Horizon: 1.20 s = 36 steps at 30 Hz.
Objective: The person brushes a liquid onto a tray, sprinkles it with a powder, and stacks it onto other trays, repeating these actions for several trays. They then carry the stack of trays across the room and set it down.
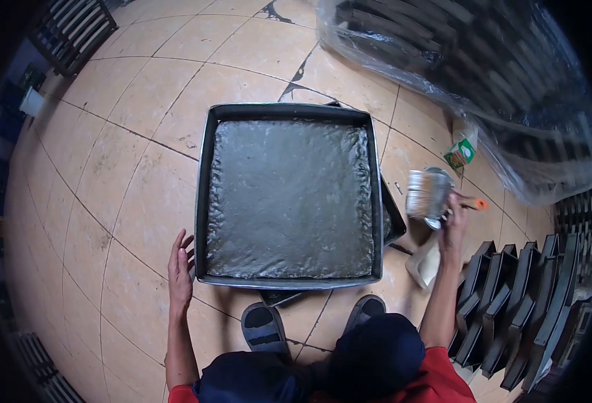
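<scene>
Square tray of wet grey mix sits center frame on the tiled floor. Left hand, fingers spread and released, rests flat just beside tray's lower-left corner. Right hand, at right of frame, grips a wide brush w/ orange handle, apart from tray. Stacked dark molds at lower right.

A dark flat tray lies mostly hidden under the square grey-filled metal mould; the clear plastic-wrapped stack far right runs off frame.
</scene>
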### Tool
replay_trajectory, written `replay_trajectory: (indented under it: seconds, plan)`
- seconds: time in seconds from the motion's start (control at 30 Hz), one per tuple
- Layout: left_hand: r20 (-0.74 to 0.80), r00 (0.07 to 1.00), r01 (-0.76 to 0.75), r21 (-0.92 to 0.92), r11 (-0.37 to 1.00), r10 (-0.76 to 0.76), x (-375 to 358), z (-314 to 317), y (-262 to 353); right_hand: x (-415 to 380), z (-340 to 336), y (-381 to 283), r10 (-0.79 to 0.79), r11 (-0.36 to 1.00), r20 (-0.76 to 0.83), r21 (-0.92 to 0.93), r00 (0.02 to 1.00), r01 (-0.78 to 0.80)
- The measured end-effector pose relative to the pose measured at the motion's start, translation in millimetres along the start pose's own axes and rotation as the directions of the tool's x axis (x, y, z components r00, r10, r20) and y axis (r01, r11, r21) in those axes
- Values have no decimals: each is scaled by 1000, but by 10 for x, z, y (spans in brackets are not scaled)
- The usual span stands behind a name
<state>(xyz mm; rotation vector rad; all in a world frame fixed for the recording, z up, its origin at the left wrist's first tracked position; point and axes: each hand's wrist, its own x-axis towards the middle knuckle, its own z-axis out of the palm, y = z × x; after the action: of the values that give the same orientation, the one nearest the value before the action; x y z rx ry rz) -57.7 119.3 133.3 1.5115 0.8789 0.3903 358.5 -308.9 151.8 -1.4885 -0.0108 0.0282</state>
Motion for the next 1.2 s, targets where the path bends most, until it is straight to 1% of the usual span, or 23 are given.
replay_trajectory:
  seconds: [0.03,0.1,0.13,0.17,0.2,0.27,0.33,0.37,0.43,0.47,0.53,0.6,0.63,0.67,0.73,0.83,0.87,0.93,1.0,1.03,1.07,1.1,1.2]
  plan:
    - [-3,1000,-10,-18,1000,10,38,0,-69,-110,341,-7,-40,997,142,-56,989,49]
    - [-6,1000,-28,-27,999,28,110,31,-149,-538,1157,-167,219,970,282,-170,934,-176]
    - [-5,999,-37,-19,999,37,168,73,-135,-734,1539,-191,108,975,463,-222,880,-2]
    - [-6,999,-47,-10,999,47,222,97,-130,-915,1847,-148,138,949,545,-311,827,46]
    - [-14,997,-73,-8,997,73,261,102,-154,-1081,2126,-58,70,954,640,-267,765,136]
    - [-29,991,-129,-4,992,128,341,107,-207,-1294,2462,276,59,972,770,-189,635,139]
    - [-76,991,-105,27,994,107,218,-1,-45,-1122,2471,438,15,912,737,-287,675,293]
    - [-101,990,-94,39,995,97,136,-60,-26,-883,2387,371,79,911,662,-352,746,216]
    - [-180,978,-90,88,992,104,-78,-357,-145,-324,2165,302,-128,839,426,-435,896,326]
    - [-231,971,-50,67,997,64,-185,-483,-180,-95,2084,250,-197,801,376,-471,905,370]
    - [-325,946,27,25,999,-17,-345,-680,-305,-170,2231,-61,-206,631,463,-610,862,478]
    - [-332,942,37,-47,998,-50,-385,-699,-453,-595,2559,2,-250,448,851,-321,462,834]
    - [-331,942,36,-75,997,-59,-353,-721,-493,-975,2751,-84,-266,528,932,-72,245,846]
    - [-316,948,20,-69,997,-41,-325,-633,-460,-1295,2904,47,-280,682,957,144,74,717]
    - [-263,965,-3,-50,999,-10,-306,-463,-376,-1528,3267,156,-112,773,951,265,-287,576]
    - [-220,974,-52,17,999,54,-361,-279,-340,-747,3967,299,-208,686,978,131,20,716]
    - [-219,973,-68,25,997,72,-373,-234,-355,-391,4090,221,-249,626,948,1,199,780]
    - [-238,970,-52,-15,999,47,-424,-198,-303,163,4130,349,-367,442,871,-145,325,885]
    - [-245,969,-35,-56,998,20,-451,-190,-310,6,3787,231,-338,459,918,-33,209,888]
    - [-261,965,-37,-70,997,18,-450,-205,-343,-244,3571,296,-335,434,938,74,85,898]
    - [-266,964,-38,-63,997,20,-424,-219,-359,-586,3282,97,-204,683,979,151,-12,715]
    - [-270,963,-36,-54,998,20,-406,-241,-377,-829,3027,113,-199,706,976,207,-91,677]
    - [-252,967,-49,-15,999,44,-316,-251,-400,-571,2684,28,27,798,996,-73,85,598]
